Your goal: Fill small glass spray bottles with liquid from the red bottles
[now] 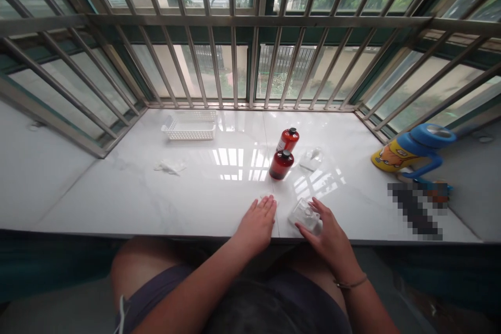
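My right hand (327, 234) curls its thumb and fingers around the side of a clear, squarish glass bottle (301, 213) on the counter near the front edge. To its left, my left hand (256, 221) lies palm down on the surface, fingers stretched out and side by side. A small pale bit shows at its fingertips, too faint to name. Just beyond the hands stand two red bottles with black tops, a nearer one (281, 166) and a farther one (290, 139). Right of them is another clear glass container (311, 159).
A white perforated basket (191, 133) sits at the back left of the white counter (117, 193). Thin whitish pieces (170, 167) lie in front of it. At the right, a blue and yellow flask (405, 148) leans beside a pixelated dark patch. Metal bars line the window behind.
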Demonstrator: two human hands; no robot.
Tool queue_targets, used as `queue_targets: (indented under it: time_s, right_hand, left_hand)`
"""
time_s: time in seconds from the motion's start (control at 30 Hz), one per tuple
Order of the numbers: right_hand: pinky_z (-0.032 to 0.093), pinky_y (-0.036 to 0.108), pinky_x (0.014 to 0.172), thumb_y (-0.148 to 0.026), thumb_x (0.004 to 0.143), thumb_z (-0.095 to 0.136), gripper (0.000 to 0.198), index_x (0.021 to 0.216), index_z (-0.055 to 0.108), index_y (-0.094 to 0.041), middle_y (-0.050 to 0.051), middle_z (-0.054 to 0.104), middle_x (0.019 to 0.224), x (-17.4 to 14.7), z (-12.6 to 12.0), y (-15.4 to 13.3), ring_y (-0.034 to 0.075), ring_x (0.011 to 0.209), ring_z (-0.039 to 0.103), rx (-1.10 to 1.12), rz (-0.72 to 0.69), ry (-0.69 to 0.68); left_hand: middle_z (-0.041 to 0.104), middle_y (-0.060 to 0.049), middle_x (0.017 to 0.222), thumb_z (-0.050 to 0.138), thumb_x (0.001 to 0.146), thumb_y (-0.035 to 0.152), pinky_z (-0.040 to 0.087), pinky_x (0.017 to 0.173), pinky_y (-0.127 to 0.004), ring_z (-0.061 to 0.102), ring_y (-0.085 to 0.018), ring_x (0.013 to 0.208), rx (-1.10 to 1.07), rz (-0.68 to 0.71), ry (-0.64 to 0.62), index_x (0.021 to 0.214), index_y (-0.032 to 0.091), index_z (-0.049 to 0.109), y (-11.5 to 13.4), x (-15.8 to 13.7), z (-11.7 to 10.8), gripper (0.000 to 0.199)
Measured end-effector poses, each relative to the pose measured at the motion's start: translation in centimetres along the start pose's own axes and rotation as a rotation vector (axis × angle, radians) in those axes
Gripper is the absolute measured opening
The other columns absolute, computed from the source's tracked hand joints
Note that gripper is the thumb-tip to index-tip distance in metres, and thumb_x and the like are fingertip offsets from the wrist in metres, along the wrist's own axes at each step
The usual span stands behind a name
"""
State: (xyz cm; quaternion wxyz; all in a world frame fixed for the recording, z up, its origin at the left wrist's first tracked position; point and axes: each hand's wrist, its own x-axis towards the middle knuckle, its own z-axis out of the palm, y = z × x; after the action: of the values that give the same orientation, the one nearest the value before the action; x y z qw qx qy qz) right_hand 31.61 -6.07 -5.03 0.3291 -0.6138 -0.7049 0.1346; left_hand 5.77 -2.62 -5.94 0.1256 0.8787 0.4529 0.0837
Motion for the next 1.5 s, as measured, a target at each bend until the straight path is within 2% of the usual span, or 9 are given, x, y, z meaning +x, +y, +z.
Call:
queue_targets:
  time_s: [0.13, 0.37, 0.47, 0.6, 0.83, 0.97, 1.13, 1.4, 1.5]
  right_hand:
    - [0.059, 0.055, 0.110, -0.066, 0.095, 0.070, 0.085, 0.163, 0.036, -0.027, 0.015, 0.064, 0.147, -0.7, -1.0, 1.3, 0.035, 0.130, 0.068, -0.018, 0.067, 0.001]
    - [0.058, 0.054, 0.110, -0.071, 0.092, 0.071, 0.089, 0.162, 0.038, -0.025, 0.017, 0.065, 0.144, -0.9, -0.7, 2.5, 0.036, 0.133, 0.066, 0.006, 0.083, 0.034]
    - [0.057, 0.054, 0.111, -0.071, 0.093, 0.069, 0.087, 0.161, 0.039, -0.025, 0.016, 0.065, 0.144, -0.6, -0.3, 1.8, 0.035, 0.133, 0.066, 0.016, 0.080, 0.046]
    - [0.058, 0.054, 0.109, -0.072, 0.094, 0.067, 0.087, 0.161, 0.039, -0.025, 0.016, 0.065, 0.144, -0.5, 0.0, 1.0, 0.035, 0.132, 0.067, 0.015, 0.088, 0.040]
    - [0.059, 0.054, 0.109, -0.069, 0.094, 0.070, 0.086, 0.161, 0.038, -0.026, 0.015, 0.065, 0.146, -1.2, -0.4, 1.2, 0.035, 0.130, 0.069, -0.002, 0.061, -0.001]
    - [0.057, 0.055, 0.111, -0.068, 0.095, 0.069, 0.083, 0.160, 0.038, -0.026, 0.016, 0.064, 0.145, -1.5, -0.7, 1.0, 0.036, 0.134, 0.066, 0.013, 0.053, -0.020]
    - [0.058, 0.055, 0.110, -0.067, 0.094, 0.070, 0.083, 0.159, 0.039, -0.025, 0.017, 0.063, 0.147, -0.9, 0.0, 0.7, 0.037, 0.133, 0.066, 0.041, 0.062, -0.015]
    - [0.058, 0.055, 0.111, -0.061, 0.096, 0.070, 0.077, 0.158, 0.040, -0.026, 0.015, 0.061, 0.149, 0.2, 2.5, -0.4, 0.035, 0.133, 0.065, 0.092, -0.002, -0.056]
    - [0.059, 0.055, 0.111, -0.058, 0.098, 0.070, 0.075, 0.158, 0.039, -0.027, 0.015, 0.061, 0.150, 0.6, 3.3, -1.6, 0.035, 0.135, 0.065, 0.111, -0.033, -0.090]
  left_hand:
    - [0.040, -0.010, 0.174, 0.032, 0.112, 0.023, 0.030, 0.134, -0.048, 0.041, -0.024, 0.161, 0.065, -0.077, -0.008, 0.167, 0.018, 0.039, -1.0, 1.4, -0.2, 0.057]
    - [0.040, -0.024, 0.171, 0.032, 0.109, 0.022, 0.032, 0.130, -0.059, 0.044, -0.036, 0.158, 0.292, -0.697, 0.104, 0.165, 0.006, 0.042, -12.5, -5.8, -5.1, 0.058]
    - [0.040, -0.028, 0.170, 0.033, 0.110, 0.024, 0.036, 0.128, -0.059, 0.044, -0.039, 0.158, 0.291, -0.782, 0.109, 0.164, 0.002, 0.041, -14.9, -7.2, -6.3, 0.059]
    - [0.037, -0.032, 0.169, 0.036, 0.108, 0.024, 0.036, 0.128, -0.059, 0.041, -0.042, 0.159, 0.249, -0.640, 0.073, 0.162, -0.005, 0.040, -12.0, -3.3, -4.9, 0.061]
    - [0.039, -0.010, 0.174, 0.039, 0.112, 0.033, 0.032, 0.133, -0.040, 0.038, -0.022, 0.162, 0.085, -0.051, -0.019, 0.167, 0.018, 0.040, -1.1, 4.6, -0.3, 0.058]
    - [0.041, -0.008, 0.174, 0.038, 0.112, 0.029, 0.030, 0.134, -0.043, 0.039, -0.020, 0.162, 0.078, -0.039, -0.008, 0.167, 0.021, 0.040, -1.8, 3.9, -0.4, 0.056]
    - [0.041, -0.020, 0.171, 0.032, 0.109, 0.021, 0.032, 0.131, -0.057, 0.042, -0.032, 0.160, 0.166, -0.382, 0.048, 0.166, 0.008, 0.041, -9.0, -0.4, -3.5, 0.059]
    - [0.044, -0.027, 0.169, 0.028, 0.109, 0.029, 0.037, 0.125, -0.065, 0.046, -0.039, 0.156, 0.283, -0.931, 0.139, 0.161, 0.003, 0.045, -18.7, -15.9, -8.2, 0.061]
    - [0.050, -0.027, 0.165, 0.025, 0.109, 0.030, 0.037, 0.123, -0.068, 0.050, -0.040, 0.153, 0.212, -1.087, 0.192, 0.157, 0.006, 0.050, -20.7, -18.8, -10.3, 0.059]
